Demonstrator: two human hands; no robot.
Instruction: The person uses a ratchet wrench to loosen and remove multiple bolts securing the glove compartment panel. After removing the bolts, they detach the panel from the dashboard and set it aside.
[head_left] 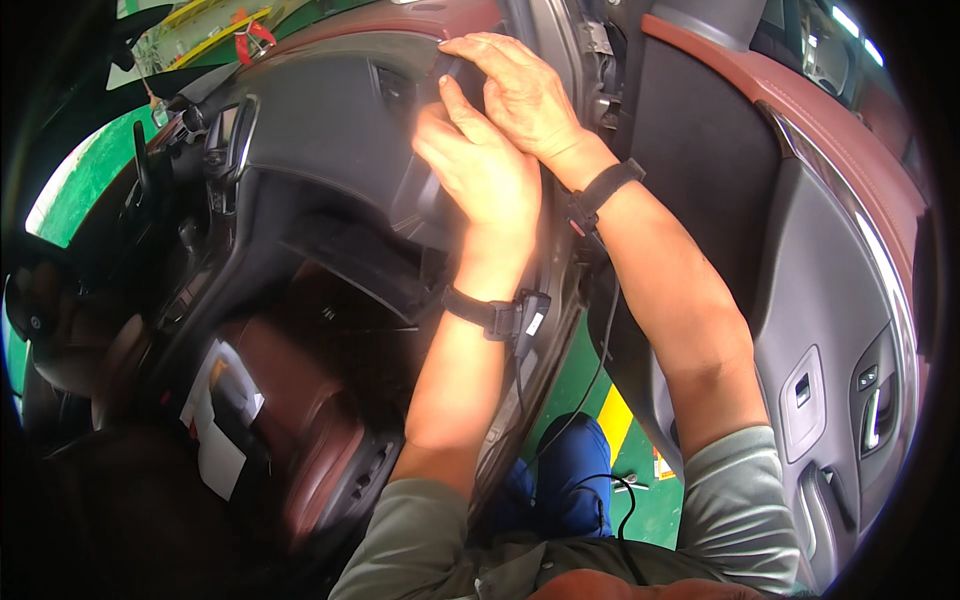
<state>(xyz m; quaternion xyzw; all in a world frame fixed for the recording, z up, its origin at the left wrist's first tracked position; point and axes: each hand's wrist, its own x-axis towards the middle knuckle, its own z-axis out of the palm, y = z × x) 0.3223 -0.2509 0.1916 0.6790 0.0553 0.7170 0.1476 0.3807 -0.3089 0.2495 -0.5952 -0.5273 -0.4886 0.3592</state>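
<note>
Both my hands are together at the door-side end of the black dashboard (pixel 320 130), beside the open door frame. My right hand (pixel 525 95) is farther forward, its bent fingers closed over the edge of a dark trim piece (pixel 440 72) at the dashboard's corner. Just below it, my left hand (pixel 475 165) has curled fingers against the dashboard end, with the index finger pointing up toward that piece. Whatever the left fingers hold is hidden behind them. Each wrist wears a black strap, and a cable runs down from them.
On my right stands the open door (pixel 830 250) with its grey and dark red trim. To the left are a dark red seat (pixel 330 450), white papers (pixel 220 450) lying on it, and the centre console. A wrench-like metal tool (pixel 628 483) lies on the green floor.
</note>
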